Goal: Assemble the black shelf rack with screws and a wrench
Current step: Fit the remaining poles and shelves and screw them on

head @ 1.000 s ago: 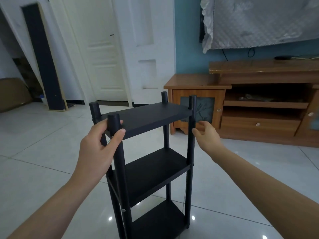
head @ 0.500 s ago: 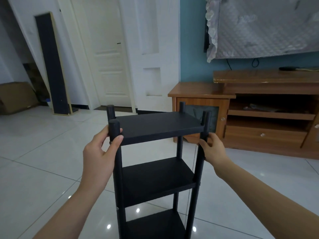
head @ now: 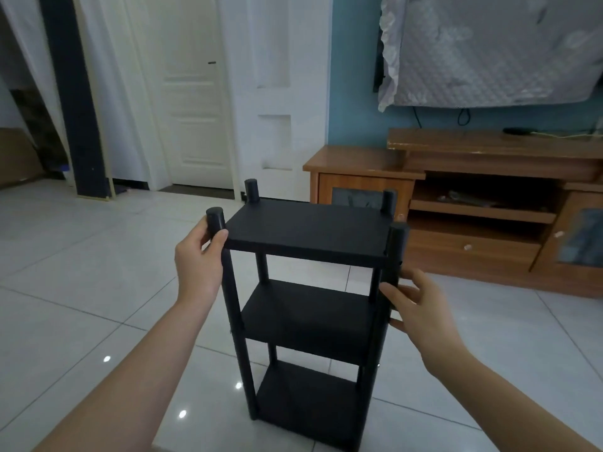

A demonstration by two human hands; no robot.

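The black shelf rack [head: 306, 230] stands upright on the white tiled floor, with three shelves and four round posts. My left hand [head: 199, 262] grips the near left post just below its top, thumb in front and fingers behind. Lower down, on the near right post under the top shelf, my right hand [head: 421, 308] has its fingers loosely curved round the post. No screws or wrench are in view.
A wooden TV cabinet [head: 473, 203] stands close behind the rack on the right, under a covered screen [head: 489, 50] on the blue wall. A white door [head: 192, 102] and a dark board [head: 71, 102] leaning on the wall are at the back left.
The rack has turned from a skewed angle to face me squarely and stands upright. My right hand slid down the near right post. The left hand kept its grip.
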